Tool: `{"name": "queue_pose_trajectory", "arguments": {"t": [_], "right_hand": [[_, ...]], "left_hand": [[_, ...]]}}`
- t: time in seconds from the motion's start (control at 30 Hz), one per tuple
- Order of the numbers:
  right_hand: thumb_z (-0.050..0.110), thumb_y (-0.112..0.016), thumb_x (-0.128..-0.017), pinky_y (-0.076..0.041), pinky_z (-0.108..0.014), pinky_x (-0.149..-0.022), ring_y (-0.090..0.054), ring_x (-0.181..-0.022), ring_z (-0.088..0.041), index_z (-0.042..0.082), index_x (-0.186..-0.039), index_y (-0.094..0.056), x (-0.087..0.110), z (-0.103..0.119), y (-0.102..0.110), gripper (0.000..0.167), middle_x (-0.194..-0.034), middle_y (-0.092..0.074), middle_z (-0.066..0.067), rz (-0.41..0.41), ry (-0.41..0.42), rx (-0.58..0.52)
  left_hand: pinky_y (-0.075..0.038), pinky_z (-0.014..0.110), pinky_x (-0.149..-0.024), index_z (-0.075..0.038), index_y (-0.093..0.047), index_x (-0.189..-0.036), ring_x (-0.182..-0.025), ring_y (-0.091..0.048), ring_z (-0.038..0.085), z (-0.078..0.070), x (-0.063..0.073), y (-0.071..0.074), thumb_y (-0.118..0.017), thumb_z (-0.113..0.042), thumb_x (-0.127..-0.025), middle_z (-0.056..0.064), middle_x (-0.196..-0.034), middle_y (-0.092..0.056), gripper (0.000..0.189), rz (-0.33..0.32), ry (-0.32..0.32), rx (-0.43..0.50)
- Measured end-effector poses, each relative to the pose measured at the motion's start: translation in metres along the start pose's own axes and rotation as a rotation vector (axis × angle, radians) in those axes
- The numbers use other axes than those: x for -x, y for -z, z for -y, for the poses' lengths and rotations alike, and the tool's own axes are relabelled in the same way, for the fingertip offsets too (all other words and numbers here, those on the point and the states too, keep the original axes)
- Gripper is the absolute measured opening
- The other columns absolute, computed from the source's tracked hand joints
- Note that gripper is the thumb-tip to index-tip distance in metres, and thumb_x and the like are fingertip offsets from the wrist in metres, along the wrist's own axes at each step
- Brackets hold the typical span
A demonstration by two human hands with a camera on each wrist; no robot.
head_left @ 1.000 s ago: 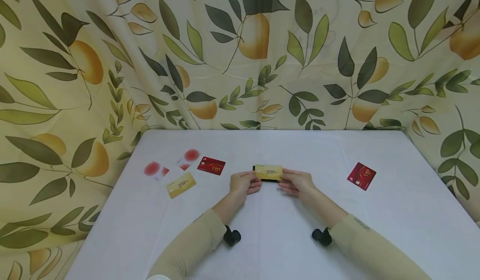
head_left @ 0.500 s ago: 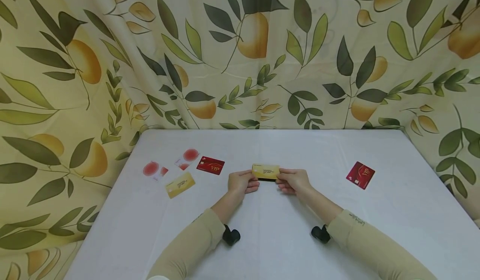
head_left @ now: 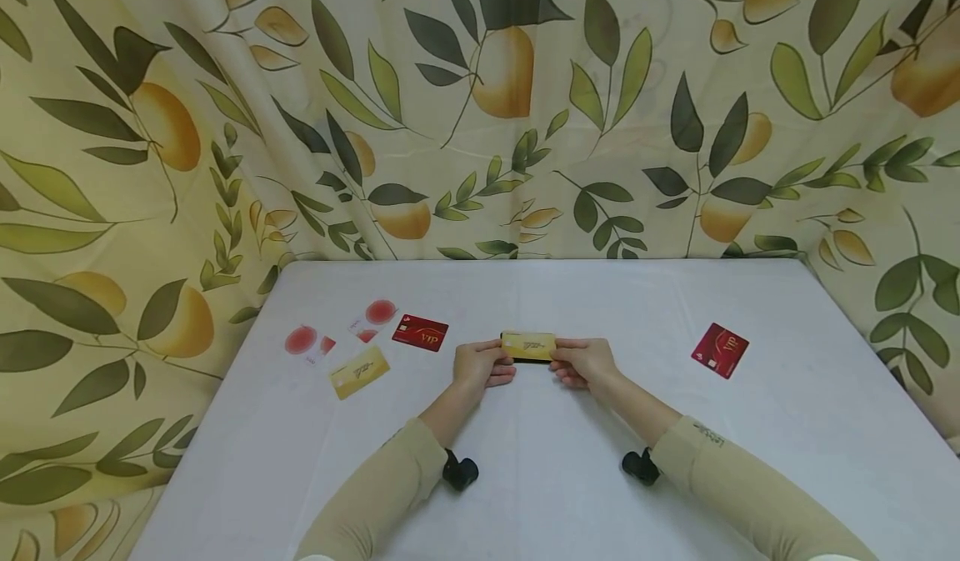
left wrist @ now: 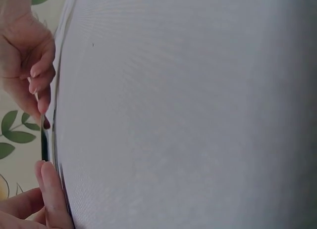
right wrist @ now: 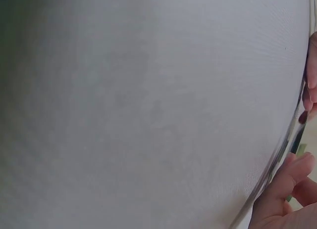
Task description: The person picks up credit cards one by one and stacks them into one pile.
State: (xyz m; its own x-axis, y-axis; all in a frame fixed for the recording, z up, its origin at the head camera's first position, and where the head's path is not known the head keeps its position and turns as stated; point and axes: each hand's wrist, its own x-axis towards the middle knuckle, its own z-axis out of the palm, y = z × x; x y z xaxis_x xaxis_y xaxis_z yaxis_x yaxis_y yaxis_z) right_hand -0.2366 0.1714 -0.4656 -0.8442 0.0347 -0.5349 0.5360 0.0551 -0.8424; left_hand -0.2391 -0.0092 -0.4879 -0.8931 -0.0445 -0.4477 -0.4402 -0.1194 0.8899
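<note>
Near the middle of the table, a gold card (head_left: 528, 345) is held level between both hands. A thin dark flat thing (head_left: 531, 362) shows along its lower edge; its kind is mostly hidden by the card. My left hand (head_left: 477, 366) pinches the left end with thumb and fingers, while my right hand (head_left: 587, 362) does the same at the right end. Seen edge-on in the left wrist view, the dark flat thing (left wrist: 44, 146) spans the gap between the hands. The right wrist view has my right hand (right wrist: 285, 194) at the lower right.
Left on the white table (head_left: 555, 478) lie a red VIP card (head_left: 421, 333), a second gold card (head_left: 360, 372) and two white cards with red discs, one lower (head_left: 302, 340), one upper (head_left: 380, 312). Another red VIP card (head_left: 721, 350) lies right. A patterned curtain (head_left: 465, 127) hangs behind.
Both hands and the held gold card sit slightly further left, partly because the whole view shifts. The dark rim around the card narrowed, then showed a little more at its left.
</note>
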Motion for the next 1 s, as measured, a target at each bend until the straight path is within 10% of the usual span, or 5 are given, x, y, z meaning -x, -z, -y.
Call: {"name": "queue_pose_trajectory", "arguments": {"t": [1.0], "right_hand": [[0.006, -0.062, -0.085, -0.048, -0.017, -0.044, -0.055, -0.044, -0.005, -0.004, -0.126, -0.051, -0.0053, -0.0023, -0.0001, 0.043, -0.061, -0.064, -0.003, -0.038, 0.054, 0.114]], "left_hand": [[-0.054, 0.026, -0.049, 0.001, -0.066, -0.106, -0.046, -0.06, 0.012, -0.001, -0.0044, -0.0003, -0.061, 0.0, -0.082, 0.01, -0.062, -0.064, 0.024, -0.02, -0.018, -0.105]]}}
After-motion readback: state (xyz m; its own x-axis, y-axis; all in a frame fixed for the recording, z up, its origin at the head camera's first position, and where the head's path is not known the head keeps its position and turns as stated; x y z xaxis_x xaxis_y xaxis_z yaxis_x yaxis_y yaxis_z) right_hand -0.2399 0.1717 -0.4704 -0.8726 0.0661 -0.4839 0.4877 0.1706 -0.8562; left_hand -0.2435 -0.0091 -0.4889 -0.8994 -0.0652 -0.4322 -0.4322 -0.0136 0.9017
